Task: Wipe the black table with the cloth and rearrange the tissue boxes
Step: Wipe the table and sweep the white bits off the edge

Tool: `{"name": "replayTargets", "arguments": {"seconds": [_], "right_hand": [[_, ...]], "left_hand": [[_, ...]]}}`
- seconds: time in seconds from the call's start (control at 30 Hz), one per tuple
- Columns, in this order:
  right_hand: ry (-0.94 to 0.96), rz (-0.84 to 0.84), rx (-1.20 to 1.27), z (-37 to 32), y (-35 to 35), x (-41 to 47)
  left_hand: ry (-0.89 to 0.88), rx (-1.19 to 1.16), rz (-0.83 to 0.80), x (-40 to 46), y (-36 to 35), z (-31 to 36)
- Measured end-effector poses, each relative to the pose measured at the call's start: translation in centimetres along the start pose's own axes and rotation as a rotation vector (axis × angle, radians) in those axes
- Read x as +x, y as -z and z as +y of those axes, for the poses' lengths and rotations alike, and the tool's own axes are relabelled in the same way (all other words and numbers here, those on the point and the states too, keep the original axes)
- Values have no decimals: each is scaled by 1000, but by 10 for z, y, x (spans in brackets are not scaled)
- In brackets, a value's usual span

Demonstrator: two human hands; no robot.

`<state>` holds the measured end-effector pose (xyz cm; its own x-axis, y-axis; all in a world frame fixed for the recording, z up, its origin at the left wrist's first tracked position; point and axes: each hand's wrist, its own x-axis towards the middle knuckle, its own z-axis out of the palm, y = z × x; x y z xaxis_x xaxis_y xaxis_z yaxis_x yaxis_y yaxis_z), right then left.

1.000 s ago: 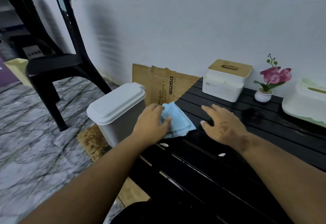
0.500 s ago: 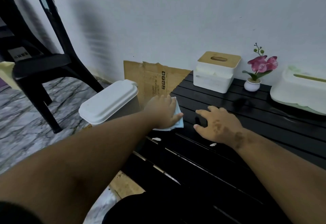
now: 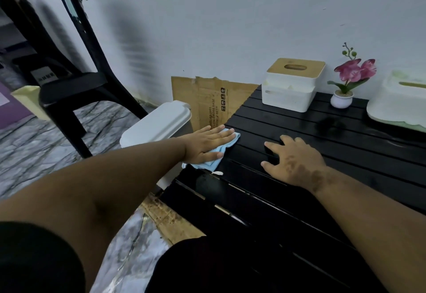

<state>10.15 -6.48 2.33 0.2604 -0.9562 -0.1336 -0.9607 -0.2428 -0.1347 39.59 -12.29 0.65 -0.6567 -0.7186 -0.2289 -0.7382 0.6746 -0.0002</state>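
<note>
– Left hand (image 3: 208,143): flat, fingers straight, pressing the blue cloth (image 3: 213,159) onto the black table (image 3: 299,200) at its left edge. Right?

– Right hand (image 3: 291,157): palm down on the slats w/ fingers spread, holding nothing, just right of the cloth, not touching it.

– Tissue boxes?

– Two. White tissue box w/ wooden lid (image 3: 292,84) at the far left corner by the wall. Second tissue box (image 3: 398,101), white w/ pale green base, at far right, partly cut off by the frame edge. Small flower pot (image 3: 341,99) w/ pink blooms between them.

– Anything else on top?

– One small white scrap (image 3: 217,173) just below the cloth.

– Off the table?

– White lidded bin (image 3: 159,123) beside the left edge, cardboard sheet (image 3: 207,99) against the wall behind it, black chair (image 3: 76,89) further left.
</note>
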Motion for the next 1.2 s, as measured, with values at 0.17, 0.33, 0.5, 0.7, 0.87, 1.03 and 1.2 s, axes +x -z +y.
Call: {"name": "replayTargets", "arguments": {"seconds": [0.17, 0.33, 0.5, 0.7, 0.87, 1.03, 1.2], "right_hand": [[8, 0, 8, 3, -1, -1], [19, 1, 0, 2, 0, -2], [44, -31, 25, 5, 9, -9], [41, 74, 59, 7, 20, -70], [-78, -25, 15, -7, -1, -136], [-69, -12, -20, -3, -13, -143], [-54, -1, -24, -2, -15, -142]], "left_hand": [[5, -68, 23, -44, -11, 7], [45, -118, 78, -73, -25, 32], [128, -55, 94, -71, -28, 64], [108, -42, 123, -53, -25, 117], [65, -20, 157, -34, -25, 157], [62, -28, 153, -44, -26, 135], [246, -37, 107, -82, -31, 80]]}}
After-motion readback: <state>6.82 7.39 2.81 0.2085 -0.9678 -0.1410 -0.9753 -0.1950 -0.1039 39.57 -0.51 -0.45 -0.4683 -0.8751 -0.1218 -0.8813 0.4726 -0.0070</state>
